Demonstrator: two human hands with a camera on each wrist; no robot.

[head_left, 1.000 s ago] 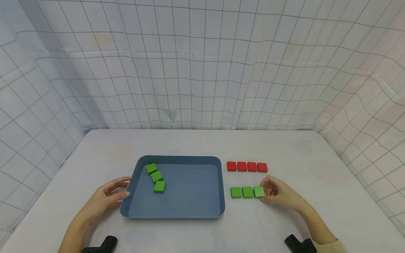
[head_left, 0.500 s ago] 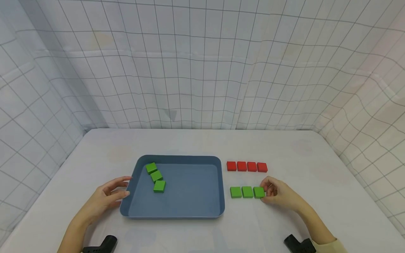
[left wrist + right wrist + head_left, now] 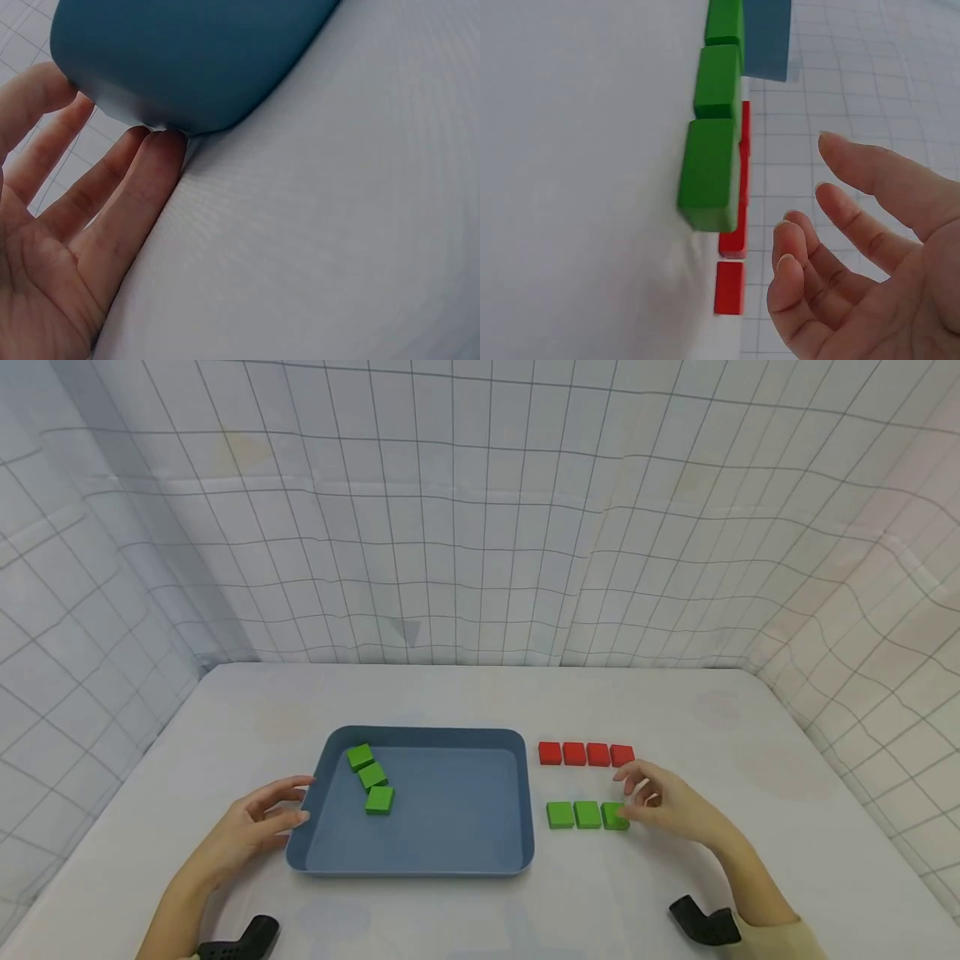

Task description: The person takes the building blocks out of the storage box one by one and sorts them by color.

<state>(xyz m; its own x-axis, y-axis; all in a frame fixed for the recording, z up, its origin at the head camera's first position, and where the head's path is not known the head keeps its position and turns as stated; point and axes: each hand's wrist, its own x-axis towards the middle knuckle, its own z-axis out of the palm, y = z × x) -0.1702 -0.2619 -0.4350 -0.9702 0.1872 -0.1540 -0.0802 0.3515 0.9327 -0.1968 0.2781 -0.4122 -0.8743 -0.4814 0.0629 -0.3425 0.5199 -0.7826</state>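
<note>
My left hand [image 3: 255,827] rests against the left side of a blue-grey tray [image 3: 457,864], fingers extended along its outer wall; the left wrist view shows the fingertips at the tray's wall [image 3: 180,67]. Three green blocks [image 3: 379,801] lie inside the tray near its left side. My right hand [image 3: 663,797] hovers over the right end of a row of three green blocks [image 3: 587,815] on the table. In the right wrist view its fingers are loosely bent with nothing between them, apart from the nearest green block [image 3: 709,169].
A row of several red blocks [image 3: 574,753] lies behind the green row, right of the tray. The white table [image 3: 480,922] is enclosed by white grid-patterned curtains [image 3: 480,527] at the back and sides. A black device [image 3: 705,922] sits at the right wrist.
My right hand has come off the rightmost green block and risen slightly, its fingers spreading. That block stays at the row's end. My left hand stays at the tray.
</note>
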